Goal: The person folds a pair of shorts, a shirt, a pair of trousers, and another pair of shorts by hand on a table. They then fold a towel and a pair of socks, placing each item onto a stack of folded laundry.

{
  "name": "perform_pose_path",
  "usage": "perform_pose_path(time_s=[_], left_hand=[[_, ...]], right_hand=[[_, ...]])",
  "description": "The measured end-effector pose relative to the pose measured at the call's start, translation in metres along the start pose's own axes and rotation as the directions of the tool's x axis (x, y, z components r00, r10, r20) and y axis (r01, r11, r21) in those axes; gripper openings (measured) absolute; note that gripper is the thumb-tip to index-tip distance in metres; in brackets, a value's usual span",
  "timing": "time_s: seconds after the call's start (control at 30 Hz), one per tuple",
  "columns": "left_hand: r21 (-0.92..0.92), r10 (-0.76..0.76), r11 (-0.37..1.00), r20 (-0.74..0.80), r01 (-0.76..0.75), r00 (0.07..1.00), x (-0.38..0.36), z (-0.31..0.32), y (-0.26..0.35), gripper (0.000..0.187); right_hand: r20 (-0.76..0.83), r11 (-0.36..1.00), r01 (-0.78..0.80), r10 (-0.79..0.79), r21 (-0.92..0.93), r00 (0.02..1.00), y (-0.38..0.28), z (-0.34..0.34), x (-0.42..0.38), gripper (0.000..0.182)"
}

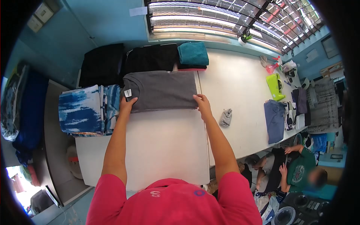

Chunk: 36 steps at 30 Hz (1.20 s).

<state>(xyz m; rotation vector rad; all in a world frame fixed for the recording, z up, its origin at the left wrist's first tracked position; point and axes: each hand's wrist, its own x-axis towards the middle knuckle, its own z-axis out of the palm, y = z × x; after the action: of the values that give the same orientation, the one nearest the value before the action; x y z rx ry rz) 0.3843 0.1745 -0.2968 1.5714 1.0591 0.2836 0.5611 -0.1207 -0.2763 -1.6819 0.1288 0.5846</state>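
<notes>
A folded dark grey T-shirt (165,90) lies on the white table, its neckline and white label toward the left. My left hand (128,104) grips its near left corner, thumb on top near the label and fingers hidden underneath. At the near right corner, my right hand (202,103) pinches the edge between thumb and fingers. Just left of my left hand is a stack of folded blue-and-white patterned cloth (80,110). Behind the shirt sit black folded garments (152,59) and a teal towel (193,53) on top of other folded items.
A small rolled grey cloth (225,117) lies right of my right hand on the white table (168,150). Farther right are blue folded cloth (274,120), a lime-green object (275,86) and a spray bottle (273,67). Another person (300,168) sits at lower right near washing machines.
</notes>
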Motion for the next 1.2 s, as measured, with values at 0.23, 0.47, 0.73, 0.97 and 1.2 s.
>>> perform_pose_path(time_s=[0.23,0.47,0.73,0.97,1.2], left_hand=[[0.004,0.254,0.967,-0.029,-0.254,0.967,-0.020,-0.005,0.018,0.056],[0.582,0.759,0.509,0.045,-0.634,0.650,-0.047,0.012,0.062,0.052],[0.855,0.661,0.232,0.212,-0.465,0.720,0.001,0.054,0.033,0.056],[0.829,0.495,0.393,0.174,-0.397,0.852,0.023,0.055,0.013,0.061],[0.823,0.702,0.126,0.321,-0.555,0.636,-0.049,0.035,0.064,0.064]], right_hand=[[0.089,0.983,0.165,-0.159,-0.074,0.983,-0.006,-0.002,0.000,0.035],[0.007,0.445,0.511,-0.749,-0.735,0.662,-0.018,0.015,-0.006,0.042],[0.265,0.108,0.482,-0.721,-0.869,0.640,0.004,0.065,0.053,0.058],[0.279,0.302,0.480,-0.521,-0.824,0.806,-0.004,0.066,0.081,0.067],[0.119,0.432,0.693,-0.796,-0.577,0.594,-0.012,-0.021,-0.025,0.033]])
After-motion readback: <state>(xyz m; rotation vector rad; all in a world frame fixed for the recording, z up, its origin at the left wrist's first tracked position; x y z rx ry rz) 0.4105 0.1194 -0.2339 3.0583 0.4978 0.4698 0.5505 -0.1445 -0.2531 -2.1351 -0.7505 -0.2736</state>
